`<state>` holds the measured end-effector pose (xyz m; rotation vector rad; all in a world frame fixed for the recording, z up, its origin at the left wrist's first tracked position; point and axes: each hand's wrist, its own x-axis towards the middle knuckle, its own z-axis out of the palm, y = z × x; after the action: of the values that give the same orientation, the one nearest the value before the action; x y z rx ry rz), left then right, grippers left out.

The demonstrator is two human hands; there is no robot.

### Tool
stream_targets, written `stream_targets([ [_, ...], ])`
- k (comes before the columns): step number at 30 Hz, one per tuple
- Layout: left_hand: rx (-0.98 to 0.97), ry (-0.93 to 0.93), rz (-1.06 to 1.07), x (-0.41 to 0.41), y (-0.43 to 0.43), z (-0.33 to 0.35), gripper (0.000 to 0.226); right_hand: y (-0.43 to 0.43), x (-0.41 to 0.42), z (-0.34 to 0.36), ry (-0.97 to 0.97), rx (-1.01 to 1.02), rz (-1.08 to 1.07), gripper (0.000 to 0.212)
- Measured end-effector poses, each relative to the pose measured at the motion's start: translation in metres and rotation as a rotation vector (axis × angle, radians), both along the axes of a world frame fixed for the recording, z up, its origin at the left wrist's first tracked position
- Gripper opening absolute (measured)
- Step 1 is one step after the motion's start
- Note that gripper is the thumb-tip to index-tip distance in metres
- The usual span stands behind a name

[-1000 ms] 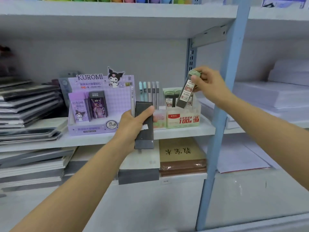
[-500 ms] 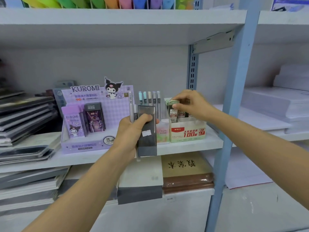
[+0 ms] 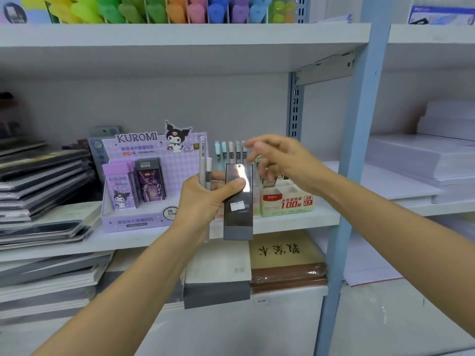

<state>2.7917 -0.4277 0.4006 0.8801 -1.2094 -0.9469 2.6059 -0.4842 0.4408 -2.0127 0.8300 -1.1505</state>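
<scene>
White shelves (image 3: 180, 37) (blue upright (image 3: 359, 155)) against grey wall (image 3: 167, 101).

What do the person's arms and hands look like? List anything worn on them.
Nothing worn shows. The left hand and the right hand are bare, with no gloves or rings, and no watch at either wrist. The left forearm and the right forearm are uncovered up to the picture's edge, with no sleeve, bracelet or marking in view.

Purple Kuromi display box (image 3: 151, 150) sits mid-shelf, a few pastel pens (image 3: 224, 153) standing upright just right of it. Dark notebooks (image 3: 43, 181) are stacked on the left and white paper reams (image 3: 421, 155) on the right, past the blue post (image 3: 359, 150). A brown notebook (image 3: 285, 255) lies one shelf down, and there's rainbow-coloured stuff (image 3: 154, 10) up top.
</scene>
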Motion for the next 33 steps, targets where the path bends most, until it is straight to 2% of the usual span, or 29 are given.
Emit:
stream_targets([
  [3, -0.005, -0.03, 0.022, -0.001, 0.004, 0.002, 0.022, 0.014, 0.011, -0.003, 0.117, 0.02, 0.1, 0.03],
  [8, 0.111, -0.115, 0.008, 0.017, 0.013, 0.001, 0.021, 0.025, 0.021, -0.002, -0.12, -0.019, -0.055, 0.023],
  [11, 0.111, -0.12, 0.036, 0.038, 0.02, 0.0, 0.019, 0.029, 0.028, -0.005, -0.113, -0.036, -0.016, 0.024],
  [15, 0.195, 0.02, 0.028, 0.07, 0.033, 0.008, 0.017, 0.04, 0.045, -0.011, 0.028, -0.013, 0.189, 0.031],
  [18, 0.267, 0.21, -0.113, 0.095, 0.048, 0.01, 0.047, 0.048, 0.068, -0.017, 0.014, -0.022, 0.127, 0.026],
  [20, 0.256, 0.301, -0.146, 0.109, 0.056, 0.009, 0.051, 0.053, 0.087, -0.022, -0.019, -0.005, 0.065, 0.019],
  [24, 0.144, 0.164, 0.093, 0.126, 0.064, 0.0, 0.018, 0.062, 0.119, -0.032, -0.07, 0.092, 0.064, 0.015],
  [28, 0.111, 0.072, 0.182, 0.146, 0.072, -0.008, 0.023, 0.07, 0.14, -0.038, 0.001, 0.113, 0.131, 0.011],
  [33, 0.107, -0.067, 0.232, 0.16, 0.075, -0.009, 0.02, 0.066, 0.162, -0.028, -0.01, 0.106, 0.171, 0.027],
])
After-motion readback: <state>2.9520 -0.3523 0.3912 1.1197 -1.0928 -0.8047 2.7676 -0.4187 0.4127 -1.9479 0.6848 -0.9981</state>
